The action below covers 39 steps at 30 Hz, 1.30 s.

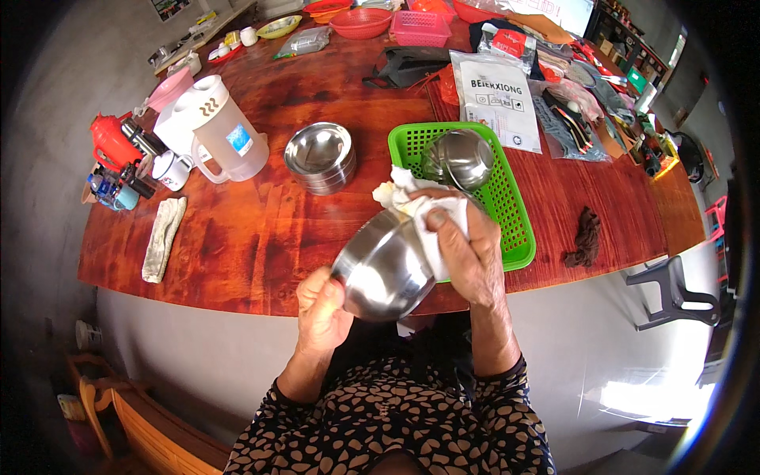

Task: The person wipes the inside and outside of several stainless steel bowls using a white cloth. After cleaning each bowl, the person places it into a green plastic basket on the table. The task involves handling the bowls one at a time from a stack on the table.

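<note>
A shiny steel bowl [384,269] is held tilted in front of me, over the table's near edge. My left hand [323,307] grips its left rim, thumb on the metal. My right hand [467,245] is closed on a white cloth [443,218], which it presses against the bowl's upper right rim. Just beyond, a green perforated basket [518,229] holds more steel bowls [459,158], partly hidden by my right hand and the cloth. To the left of the basket stands a stack of steel bowls [321,158].
A clear plastic pitcher [226,131] and an enamel mug [171,169] stand at left, near a folded pale cloth [165,237]. A brown rag [584,237] lies at right. Plastic bags [499,99] and coloured baskets [419,28] crowd the far side. A dark plastic stool [673,293] stands right.
</note>
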{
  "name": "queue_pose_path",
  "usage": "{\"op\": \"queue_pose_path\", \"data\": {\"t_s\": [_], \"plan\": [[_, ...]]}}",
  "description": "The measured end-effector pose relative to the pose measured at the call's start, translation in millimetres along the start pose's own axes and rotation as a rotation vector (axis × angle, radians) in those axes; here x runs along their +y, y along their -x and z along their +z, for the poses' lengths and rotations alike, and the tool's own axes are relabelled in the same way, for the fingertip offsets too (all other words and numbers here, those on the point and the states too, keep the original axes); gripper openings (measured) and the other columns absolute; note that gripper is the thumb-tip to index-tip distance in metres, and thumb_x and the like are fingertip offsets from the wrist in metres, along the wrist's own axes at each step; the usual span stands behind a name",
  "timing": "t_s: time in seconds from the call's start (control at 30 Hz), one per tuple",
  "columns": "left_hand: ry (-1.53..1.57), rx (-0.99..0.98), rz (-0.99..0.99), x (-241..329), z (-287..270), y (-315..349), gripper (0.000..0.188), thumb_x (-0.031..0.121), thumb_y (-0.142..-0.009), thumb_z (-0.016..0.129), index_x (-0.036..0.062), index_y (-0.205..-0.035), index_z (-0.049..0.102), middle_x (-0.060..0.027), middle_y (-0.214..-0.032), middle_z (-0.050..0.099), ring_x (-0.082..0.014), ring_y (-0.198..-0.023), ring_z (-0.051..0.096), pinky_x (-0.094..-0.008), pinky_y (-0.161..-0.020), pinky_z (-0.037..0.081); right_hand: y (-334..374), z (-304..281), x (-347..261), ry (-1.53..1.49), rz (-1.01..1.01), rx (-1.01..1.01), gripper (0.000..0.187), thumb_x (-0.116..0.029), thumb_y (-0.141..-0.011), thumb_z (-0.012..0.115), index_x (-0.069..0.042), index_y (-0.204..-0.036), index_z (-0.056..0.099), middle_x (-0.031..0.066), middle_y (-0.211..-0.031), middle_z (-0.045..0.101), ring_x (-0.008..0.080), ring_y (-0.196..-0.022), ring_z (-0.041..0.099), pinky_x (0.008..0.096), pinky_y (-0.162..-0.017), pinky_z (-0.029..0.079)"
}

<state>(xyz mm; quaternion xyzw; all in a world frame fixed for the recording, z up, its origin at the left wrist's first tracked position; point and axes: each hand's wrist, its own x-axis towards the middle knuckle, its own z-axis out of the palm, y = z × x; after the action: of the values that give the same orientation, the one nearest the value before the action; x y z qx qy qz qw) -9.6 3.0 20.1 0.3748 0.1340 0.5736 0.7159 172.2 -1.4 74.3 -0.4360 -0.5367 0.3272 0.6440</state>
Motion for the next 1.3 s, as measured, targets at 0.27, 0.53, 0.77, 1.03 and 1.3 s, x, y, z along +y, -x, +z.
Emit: {"op": "queue_pose_path", "data": {"t_s": [0.27,0.53,0.77,1.03,1.3], "plan": [[0.592,0.038,-0.261,-12.4,-25.7,-25.3,0.049,0.039,-0.094,0.042,0.0021,-0.126,0.044,-0.0145,-0.127,0.050,-0.0260,-0.117,0.048,-0.0438,-0.098,0.041,30.4,8.4,55.5,-0.839,0.185,0.189,0.033,-0.009,-0.090,0.053,0.002,-0.121,0.049,0.0089,-0.113,0.058,0.0157,-0.101,0.056,0.0287,-0.088,0.045],[-0.283,0.204,0.034,-16.5,-1.6,-23.5,0.081,0.024,-0.075,0.072,0.0109,-0.137,0.021,-0.0136,-0.130,0.037,-0.0254,-0.119,0.041,-0.0391,-0.100,0.036,27.6,10.9,42.6,-0.639,0.081,0.324,0.035,-0.001,-0.085,0.057,0.002,-0.119,0.050,0.0061,-0.104,0.061,0.0103,-0.088,0.057,0.0239,-0.077,0.047],[-0.551,0.204,0.222,-22.0,8.4,-15.2,0.120,0.008,-0.048,0.084,0.0118,-0.141,0.008,-0.0133,-0.133,0.030,-0.0261,-0.123,0.035,-0.0392,-0.101,0.034,42.5,17.5,41.1,-0.453,0.136,0.218,0.041,-0.007,-0.083,0.063,0.003,-0.120,0.050,0.0026,-0.099,0.061,0.0070,-0.085,0.055,0.0218,-0.075,0.046],[0.310,-0.059,-0.167,-21.4,8.7,-22.4,0.086,0.059,-0.076,0.055,0.0025,-0.135,0.029,-0.0208,-0.125,0.047,-0.0414,-0.110,0.050,-0.0481,-0.088,0.048,63.6,10.9,25.2,-0.097,0.028,-0.361,0.039,-0.008,-0.081,0.064,-0.001,-0.118,0.052,0.0177,-0.112,0.056,0.0234,-0.095,0.061,0.0318,-0.077,0.052],[0.196,0.181,-0.228,-25.2,-8.2,-10.9,0.076,0.066,-0.083,0.033,0.0111,-0.135,0.036,-0.0107,-0.131,0.046,-0.0286,-0.118,0.046,-0.0453,-0.099,0.037,25.1,23.4,26.4,0.620,-0.399,-0.044,0.047,-0.002,-0.065,0.067,-0.005,-0.111,0.058,0.0148,-0.109,0.047,0.0316,-0.093,0.051,0.0375,-0.076,0.047]]}}
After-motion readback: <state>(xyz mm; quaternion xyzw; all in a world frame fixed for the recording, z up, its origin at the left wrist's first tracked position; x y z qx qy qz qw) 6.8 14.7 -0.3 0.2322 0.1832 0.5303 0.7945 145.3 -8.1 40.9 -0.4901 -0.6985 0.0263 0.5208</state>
